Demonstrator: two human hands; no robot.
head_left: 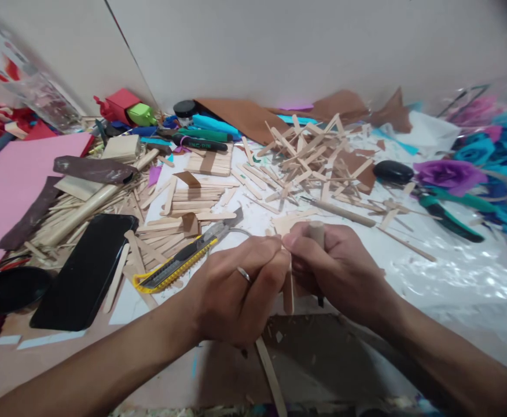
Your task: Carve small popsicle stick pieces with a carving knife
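My left hand [247, 284], a ring on one finger, is closed in a pinch around a wooden craft stick [289, 292] that points down between my hands. My right hand [334, 255] meets it at the fingertips and is wrapped round a tool with a light, round-ended handle [317, 233]; its working end is hidden, though something dark shows beneath the fist. Below my left hand a second craft stick [271, 373] slants downward; whether that hand holds it I cannot tell. A yellow utility knife [184, 260] lies just left of my hands, its blade pointing away.
Loose craft sticks [305, 156] are heaped behind my hands, near a wooden-handled carving tool [340, 212]. Green-handled pliers [448, 217] and paper flowers [451, 176] lie right. A black phone [84, 272] and pink sheets [23, 191] are left. A wall [279, 52] rises behind.
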